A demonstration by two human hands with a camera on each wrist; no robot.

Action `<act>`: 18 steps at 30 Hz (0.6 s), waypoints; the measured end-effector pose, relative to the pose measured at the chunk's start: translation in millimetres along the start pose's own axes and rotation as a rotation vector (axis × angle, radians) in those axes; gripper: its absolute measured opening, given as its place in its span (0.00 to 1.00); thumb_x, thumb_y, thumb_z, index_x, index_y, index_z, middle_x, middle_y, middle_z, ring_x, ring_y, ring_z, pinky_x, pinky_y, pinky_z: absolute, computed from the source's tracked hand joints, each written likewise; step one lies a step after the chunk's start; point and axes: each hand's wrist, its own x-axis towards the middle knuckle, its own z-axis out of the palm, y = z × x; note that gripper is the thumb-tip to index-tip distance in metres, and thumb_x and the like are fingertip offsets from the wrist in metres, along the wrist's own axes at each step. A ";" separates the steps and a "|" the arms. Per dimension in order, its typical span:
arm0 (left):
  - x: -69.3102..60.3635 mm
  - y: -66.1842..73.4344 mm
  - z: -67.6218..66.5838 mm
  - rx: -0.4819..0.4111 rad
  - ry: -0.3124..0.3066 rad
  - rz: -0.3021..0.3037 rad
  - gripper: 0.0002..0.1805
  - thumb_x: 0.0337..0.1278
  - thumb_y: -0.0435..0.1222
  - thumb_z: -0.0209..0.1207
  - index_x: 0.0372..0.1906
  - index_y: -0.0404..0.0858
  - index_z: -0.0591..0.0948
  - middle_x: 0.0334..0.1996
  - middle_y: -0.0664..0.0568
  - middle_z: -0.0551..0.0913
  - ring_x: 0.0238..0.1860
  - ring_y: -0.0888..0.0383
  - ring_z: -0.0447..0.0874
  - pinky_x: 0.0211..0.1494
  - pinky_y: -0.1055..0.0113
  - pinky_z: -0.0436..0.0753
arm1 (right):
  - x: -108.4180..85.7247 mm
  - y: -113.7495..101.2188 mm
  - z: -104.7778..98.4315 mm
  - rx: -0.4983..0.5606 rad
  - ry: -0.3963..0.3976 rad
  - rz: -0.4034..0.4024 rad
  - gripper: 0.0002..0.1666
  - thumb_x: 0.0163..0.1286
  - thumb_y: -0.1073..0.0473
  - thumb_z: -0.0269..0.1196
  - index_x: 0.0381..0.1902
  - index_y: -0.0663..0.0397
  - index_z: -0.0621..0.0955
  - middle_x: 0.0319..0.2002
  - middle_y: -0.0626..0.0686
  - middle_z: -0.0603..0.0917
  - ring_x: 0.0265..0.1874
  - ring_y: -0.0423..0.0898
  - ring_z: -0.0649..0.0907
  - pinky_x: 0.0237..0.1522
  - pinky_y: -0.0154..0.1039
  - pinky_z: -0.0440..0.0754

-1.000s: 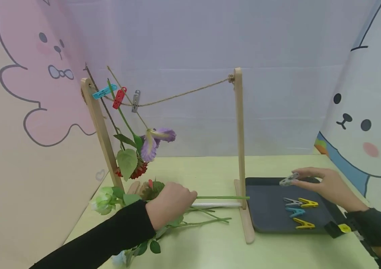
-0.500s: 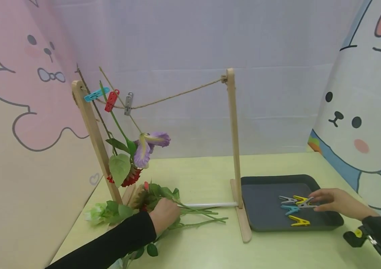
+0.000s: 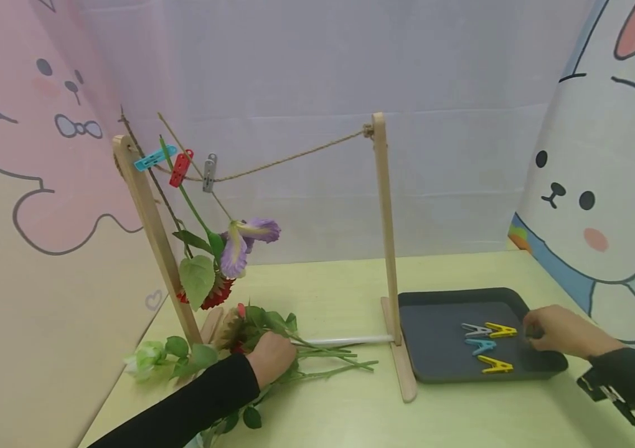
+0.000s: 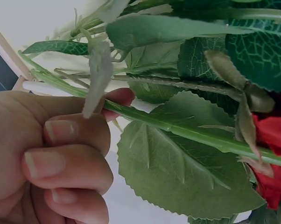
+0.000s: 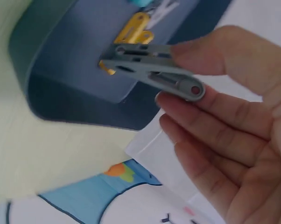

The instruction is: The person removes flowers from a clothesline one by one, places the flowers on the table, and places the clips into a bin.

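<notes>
My left hand (image 3: 274, 358) is low over a heap of flowers on the table. In the left wrist view its thumb and curled fingers pinch a green stem (image 4: 196, 135), which runs to a red flower (image 4: 273, 158) at the right edge. A broad serrated leaf (image 4: 182, 163) lies behind that stem. Over the right end of the dark tray (image 3: 452, 377), my right hand (image 3: 561, 333) holds a grey clothespin (image 5: 150, 70) between thumb and fingers, plain in the right wrist view. A pale green flower (image 3: 146, 361) lies left of my left hand.
Grey (image 3: 475, 330), blue (image 3: 481, 346) and yellow clothespins (image 3: 495, 364) lie in the tray. A rope (image 3: 295, 154) spans two wooden posts (image 3: 386, 236). Blue (image 3: 155, 158), red (image 3: 181, 168) and grey clips (image 3: 209, 173) hold flowers hanging on it, including a purple one (image 3: 239, 246).
My left hand has come down into the flower heap; the long stem reaching toward the tray is no longer there. My right hand has lowered to the tray with a grey clothespin.
</notes>
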 end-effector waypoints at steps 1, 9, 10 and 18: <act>-0.4 -0.1 -0.6 -0.001 -0.003 -0.003 0.22 0.44 0.35 0.66 0.06 0.48 0.67 0.07 0.61 0.66 0.11 0.67 0.55 0.15 0.73 0.60 | 1.9 -2.3 0.2 -0.053 -0.008 -0.009 0.08 0.44 0.66 0.68 0.24 0.57 0.79 0.23 0.45 0.77 0.22 0.41 0.74 0.25 0.39 0.71; -2.4 0.0 2.8 -0.010 -0.027 -0.006 0.25 0.47 0.35 0.65 0.06 0.48 0.63 0.07 0.60 0.57 0.14 0.65 0.44 0.18 0.71 0.49 | 14.7 -17.6 15.3 -0.270 0.001 -0.108 0.14 0.41 0.73 0.68 0.20 0.55 0.73 0.19 0.46 0.70 0.20 0.42 0.67 0.23 0.39 0.68; -2.4 0.1 3.1 -0.012 -0.029 -0.005 0.25 0.47 0.35 0.65 0.06 0.48 0.63 0.07 0.60 0.56 0.15 0.64 0.44 0.18 0.71 0.48 | 16.7 -18.0 18.2 -0.286 0.001 -0.119 0.15 0.40 0.73 0.68 0.19 0.55 0.73 0.19 0.46 0.71 0.20 0.42 0.67 0.23 0.40 0.69; -1.0 1.0 -5.3 -0.015 -0.012 0.004 0.24 0.46 0.35 0.65 0.06 0.48 0.66 0.07 0.61 0.64 0.13 0.66 0.49 0.17 0.71 0.53 | 22.4 -15.8 39.0 -0.296 0.039 -0.190 0.16 0.36 0.67 0.74 0.20 0.52 0.77 0.20 0.44 0.75 0.20 0.40 0.72 0.23 0.40 0.73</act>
